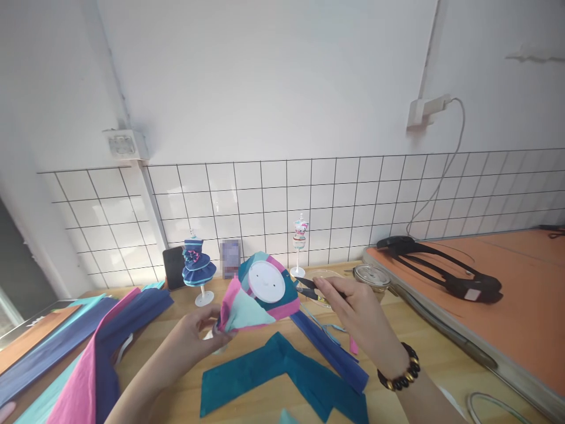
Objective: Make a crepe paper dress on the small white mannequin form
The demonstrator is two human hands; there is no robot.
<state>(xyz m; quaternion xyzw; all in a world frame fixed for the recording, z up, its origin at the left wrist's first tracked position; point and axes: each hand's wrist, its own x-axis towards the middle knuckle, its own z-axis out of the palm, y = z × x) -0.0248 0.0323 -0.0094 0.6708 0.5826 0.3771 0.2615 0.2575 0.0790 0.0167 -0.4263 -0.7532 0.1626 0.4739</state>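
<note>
Above the wooden table [265, 406], the left fingers [217, 340] hold patchwork cloth [249, 310].

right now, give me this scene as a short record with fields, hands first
left hand: left hand grips pink, teal and pale-blue fabric
with it: white disc, fabric around it
right hand: right hand holds dark snips, blades apart, near the fabric's edge
on table: teal cloth, blue strip
behind: two miniature dress stands, one blue-dressed, one multicoloured
</note>
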